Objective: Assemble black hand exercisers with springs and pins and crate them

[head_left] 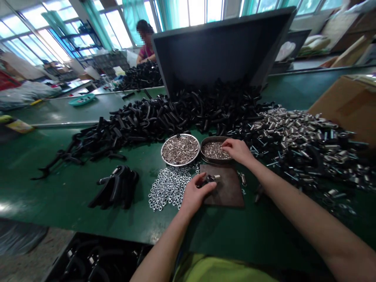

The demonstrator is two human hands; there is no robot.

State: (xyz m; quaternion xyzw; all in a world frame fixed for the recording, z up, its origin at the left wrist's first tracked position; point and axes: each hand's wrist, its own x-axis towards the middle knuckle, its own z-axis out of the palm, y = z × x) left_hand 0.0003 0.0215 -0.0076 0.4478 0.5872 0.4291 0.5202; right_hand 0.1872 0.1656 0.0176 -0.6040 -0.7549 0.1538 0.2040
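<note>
Now the left hand [195, 194] clamps a black fitting [209, 179] on the brown pad [227, 192]; the right hand [238, 150] probes the far dish [205, 140] (grip unclear): best pinch one piece.

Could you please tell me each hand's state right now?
Left hand: closed on a small black part.
Right hand: reaching into the round metal dish of silver pieces; grip cannot be told.

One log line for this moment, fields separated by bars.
left hand: grips black part over brown pad | right hand: reaches into right metal dish
</note>
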